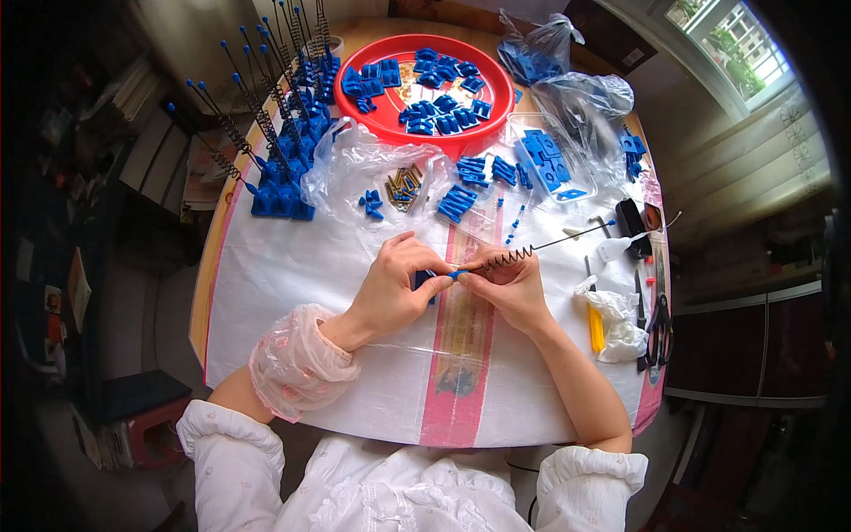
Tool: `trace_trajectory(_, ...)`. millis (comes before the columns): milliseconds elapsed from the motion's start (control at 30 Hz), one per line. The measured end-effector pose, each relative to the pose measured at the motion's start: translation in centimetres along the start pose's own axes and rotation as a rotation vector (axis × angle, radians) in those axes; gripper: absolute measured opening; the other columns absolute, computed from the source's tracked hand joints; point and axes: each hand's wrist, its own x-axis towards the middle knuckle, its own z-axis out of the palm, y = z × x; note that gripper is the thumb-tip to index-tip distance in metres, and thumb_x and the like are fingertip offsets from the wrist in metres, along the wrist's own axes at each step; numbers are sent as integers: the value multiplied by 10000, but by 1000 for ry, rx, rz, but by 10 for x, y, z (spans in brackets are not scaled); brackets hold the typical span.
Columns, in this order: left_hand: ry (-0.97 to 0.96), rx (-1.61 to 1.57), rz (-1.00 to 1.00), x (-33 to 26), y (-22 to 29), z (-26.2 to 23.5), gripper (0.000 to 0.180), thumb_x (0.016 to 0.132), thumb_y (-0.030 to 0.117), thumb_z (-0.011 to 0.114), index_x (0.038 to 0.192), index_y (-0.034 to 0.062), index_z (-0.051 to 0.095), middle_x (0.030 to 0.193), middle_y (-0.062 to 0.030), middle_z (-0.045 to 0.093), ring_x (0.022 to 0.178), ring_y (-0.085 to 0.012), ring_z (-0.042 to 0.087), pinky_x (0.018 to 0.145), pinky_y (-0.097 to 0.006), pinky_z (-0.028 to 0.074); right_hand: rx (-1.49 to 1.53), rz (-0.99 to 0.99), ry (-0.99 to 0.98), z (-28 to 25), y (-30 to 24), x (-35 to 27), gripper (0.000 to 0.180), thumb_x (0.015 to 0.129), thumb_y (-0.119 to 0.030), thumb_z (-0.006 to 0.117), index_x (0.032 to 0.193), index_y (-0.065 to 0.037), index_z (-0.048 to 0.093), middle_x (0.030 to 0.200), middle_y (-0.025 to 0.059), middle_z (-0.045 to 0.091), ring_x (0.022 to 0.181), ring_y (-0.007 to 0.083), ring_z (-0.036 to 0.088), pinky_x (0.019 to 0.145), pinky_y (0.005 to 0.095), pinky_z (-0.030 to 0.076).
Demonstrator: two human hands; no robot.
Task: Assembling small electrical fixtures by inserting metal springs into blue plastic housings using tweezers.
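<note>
At the middle of the table my two hands meet, fingertips almost touching. My left hand (396, 285) is closed on a blue plastic part (425, 280), much of which its fingers hide. Pinched in my right hand (510, 288) is a black coil spring (507, 259), whose straight wire end runs out to the right and carries a small blue tip (612, 223). A blue piece at the spring's inner end sits between both thumbs, against the part; whether they are joined I cannot tell.
Behind my hands lie brass screws (403, 188) on clear plastic and stacked blue parts (456, 203). A red round tray (355, 115) of blue parts stands farther back. Finished-looking spring pieces (288, 177) rise at far left. Scissors (659, 330) and a yellow-handled tool (596, 328) lie right.
</note>
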Motion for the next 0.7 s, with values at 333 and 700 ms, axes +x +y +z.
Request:
trace_trajectory(333,7,-4,5,0,0,0,59,833,92,751,887,71,741,853,-47,726,851,-212,663,1102,-487,343,17,-5,5,2,-1,0,150,840,98,712,977,37,718,932,39,682,863,91,633,730,239,512)
trace_trajectory(700,91,179,155,0,11,-2,125,777,57,767,888,100,732,865,-25,687,916,-195,638,1100,-471,326,-127,-18,13,1,-7,-1,92,804,64,741,892,37,734,852,39,666,795,76,595,656,218,457)
